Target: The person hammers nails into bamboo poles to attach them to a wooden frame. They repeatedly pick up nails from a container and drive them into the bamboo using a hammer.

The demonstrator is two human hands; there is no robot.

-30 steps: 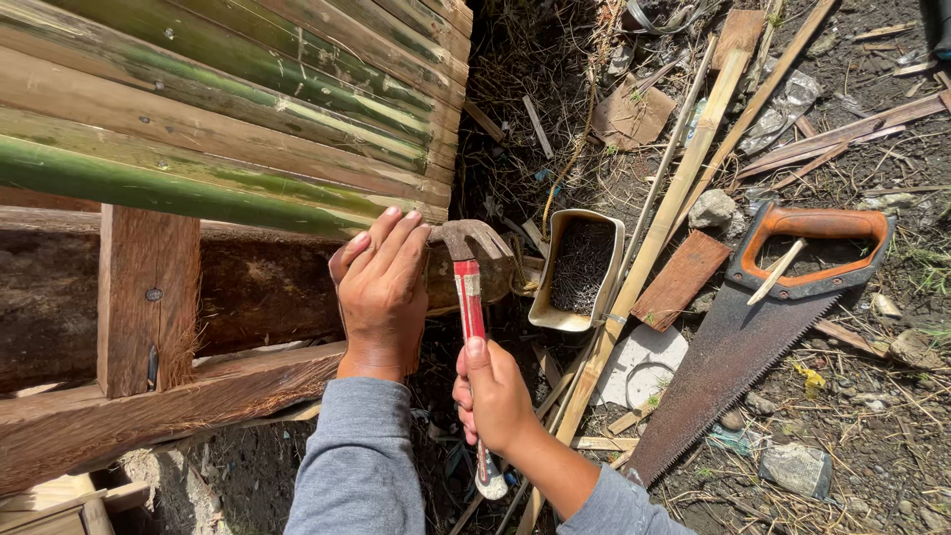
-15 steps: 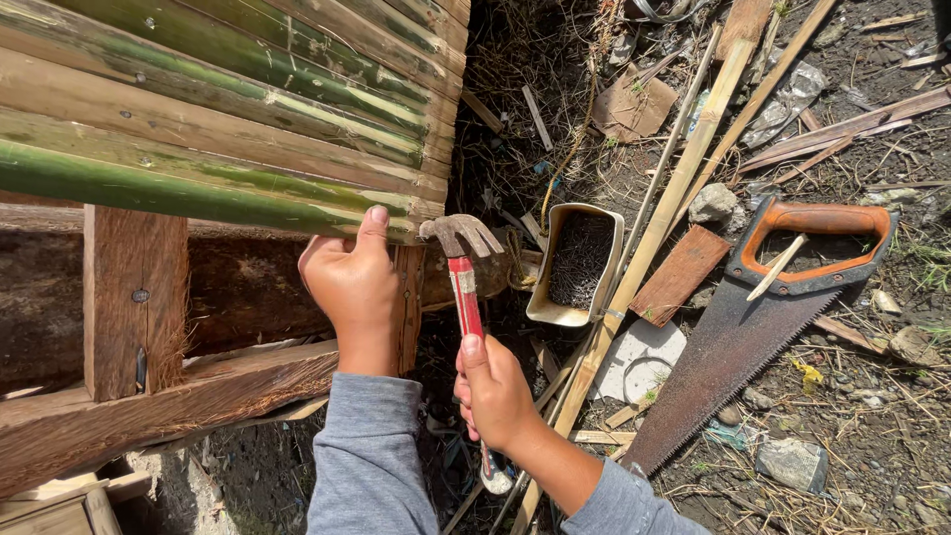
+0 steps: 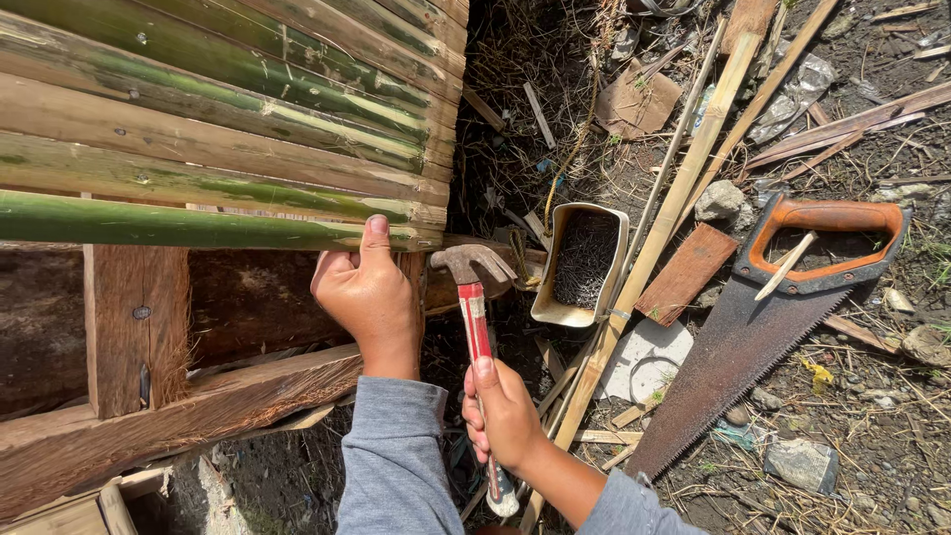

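Looking down from my head camera, my left hand (image 3: 369, 297) is curled shut against the end of the lowest green split-bamboo slat (image 3: 198, 223), thumb up on its edge; whether it pinches anything I cannot tell. My right hand (image 3: 505, 416) has its fingers wrapped around the red-handled steel claw hammer (image 3: 475, 307), whose head sits just beside my left hand. On the ground nearby lie a cream plastic tub of dark nails (image 3: 582, 263) and an orange-handled rusty handsaw (image 3: 763, 327).
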